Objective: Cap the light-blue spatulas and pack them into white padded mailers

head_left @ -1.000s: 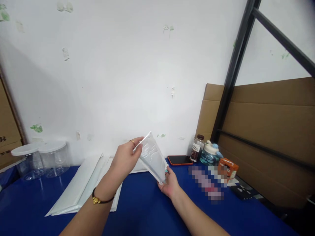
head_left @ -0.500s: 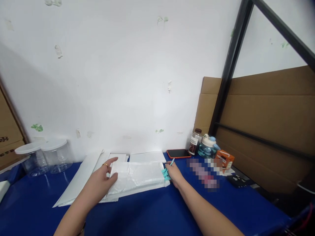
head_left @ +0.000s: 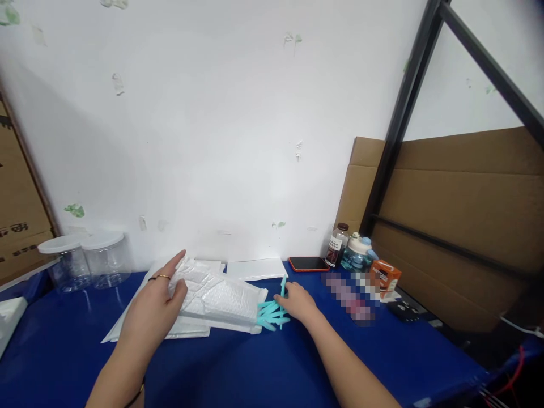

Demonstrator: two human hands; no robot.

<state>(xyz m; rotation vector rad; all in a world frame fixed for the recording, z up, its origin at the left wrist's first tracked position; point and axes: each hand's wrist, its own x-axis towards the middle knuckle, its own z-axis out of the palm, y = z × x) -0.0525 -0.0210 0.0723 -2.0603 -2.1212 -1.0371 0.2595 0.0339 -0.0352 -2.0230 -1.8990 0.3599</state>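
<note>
1. Left hand [head_left: 153,303] has its grip on the padded envelope [head_left: 219,297], near the far edge of the counter [head_left: 238,371].
2. Right hand [head_left: 300,301] pinches a turquoise strip [head_left: 283,286].
3. More strips [head_left: 267,318] protrude than before, apparently better exposed.

Jars [head_left: 108,266]: two, clear, white lids, side by side at left near wall
Phone [head_left: 309,264]: flat, screen dark, orange-red edge
Bottle [head_left: 335,249]: upright, brown cap, label on side, right of phone
Jug [head_left: 356,259]: bluish body, cream top, just beside bottle
Box [head_left: 383,279]: orange, in front of jug
Tabletop [head_left: 238,374]: blue
Wall [head_left: 221,124]: white, scuffed, green flecks
Frame [head_left: 393,136]: dark metal, right side
Cardboard [head_left: 463,209]: brown, behind frame
</note>
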